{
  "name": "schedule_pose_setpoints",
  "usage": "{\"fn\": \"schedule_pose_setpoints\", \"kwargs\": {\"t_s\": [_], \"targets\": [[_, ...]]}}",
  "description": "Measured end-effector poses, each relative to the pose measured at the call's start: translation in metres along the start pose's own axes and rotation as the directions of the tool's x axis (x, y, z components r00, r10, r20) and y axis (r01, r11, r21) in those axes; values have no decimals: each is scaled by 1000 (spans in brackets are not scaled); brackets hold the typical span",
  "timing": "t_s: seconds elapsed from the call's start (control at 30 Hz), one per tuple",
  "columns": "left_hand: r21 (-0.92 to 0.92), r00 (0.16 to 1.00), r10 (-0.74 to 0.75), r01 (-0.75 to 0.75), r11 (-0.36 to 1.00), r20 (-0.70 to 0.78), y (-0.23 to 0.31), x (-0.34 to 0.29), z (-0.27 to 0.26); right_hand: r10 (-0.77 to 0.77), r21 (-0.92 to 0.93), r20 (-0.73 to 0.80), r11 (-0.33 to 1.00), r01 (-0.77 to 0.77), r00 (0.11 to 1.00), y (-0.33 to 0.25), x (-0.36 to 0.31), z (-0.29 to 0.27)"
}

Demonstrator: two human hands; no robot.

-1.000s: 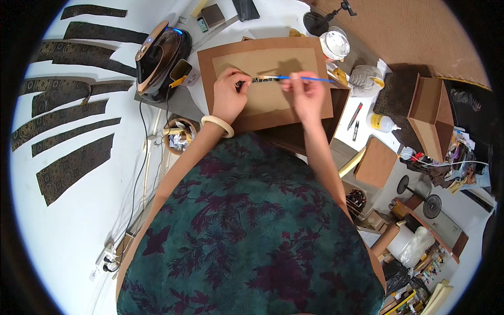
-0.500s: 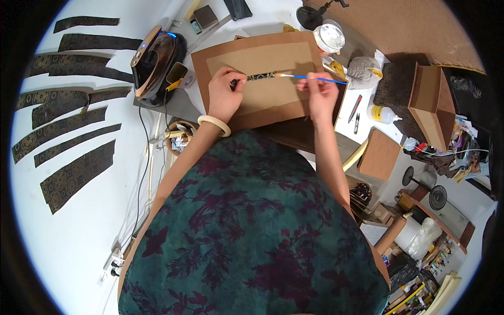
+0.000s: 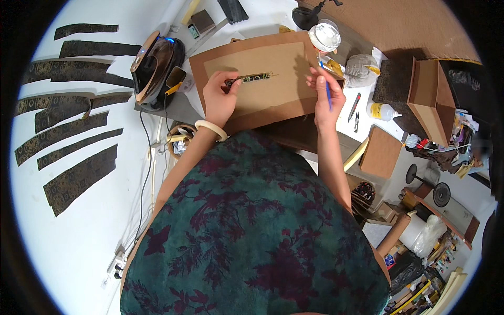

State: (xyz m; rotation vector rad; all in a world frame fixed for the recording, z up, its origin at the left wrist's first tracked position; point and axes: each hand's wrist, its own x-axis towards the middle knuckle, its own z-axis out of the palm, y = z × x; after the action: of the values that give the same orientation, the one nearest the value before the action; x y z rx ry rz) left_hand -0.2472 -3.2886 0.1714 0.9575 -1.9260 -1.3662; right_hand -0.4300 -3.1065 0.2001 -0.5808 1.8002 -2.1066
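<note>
My left hand [image 3: 219,98] pinches the left end of a narrow dark strip with a gold pattern [image 3: 256,78], held over a brown board [image 3: 262,102] with a lighter tan middle. Between the fingers of my right hand [image 3: 328,100] is a thin blue paintbrush [image 3: 329,95], off the strip. Its bristle end points away from me, toward a round tub of white paste [image 3: 325,38] at the board's far right corner. The bristles are too small to make out clearly.
Left of the board stands an iron [image 3: 157,71] with its cord. Several dark patterned pieces [image 3: 81,181] hang on the white wall. To the right lie a red cutter [image 3: 354,106], a white squeeze bottle [image 3: 382,112] and an open brown box [image 3: 431,100].
My right hand has lifted the paintbrush off the strip and turned it from lying sideways to pointing away, near the tub. The left hand keeps the strip, shifted slightly left.
</note>
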Motion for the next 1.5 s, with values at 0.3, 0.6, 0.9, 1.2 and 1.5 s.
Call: {"fn": "schedule_pose_setpoints", "kwargs": {"t_s": [0.3, 0.6, 0.9, 1.2, 1.5], "targets": [[-177, 964, 198, -229, 957, -179, 25, -13, 2, -16, -2, 23, 1000, 16, 1000, -17, -31, 22], [94, 611, 779, -775, 625, -143, 43, -38, 23, 78, 129, 163, 987, -99, 984, -44, -70, 67], [10, 643, 758, -762, 648, -111, 45, -45, 28, 76, 6, 147, 997, -78, 986, -35, -64, 56], [-595, 935, -330, 191, 781, -133, 8, -18, 17, 36, -172, 78, 985, -22, 996, -35, -35, 28], [-266, 981, -126, 83, 960, -149, -6, -21, 20, 71, -156, 166, 987, -45, 984, 14, -45, 42]]}}
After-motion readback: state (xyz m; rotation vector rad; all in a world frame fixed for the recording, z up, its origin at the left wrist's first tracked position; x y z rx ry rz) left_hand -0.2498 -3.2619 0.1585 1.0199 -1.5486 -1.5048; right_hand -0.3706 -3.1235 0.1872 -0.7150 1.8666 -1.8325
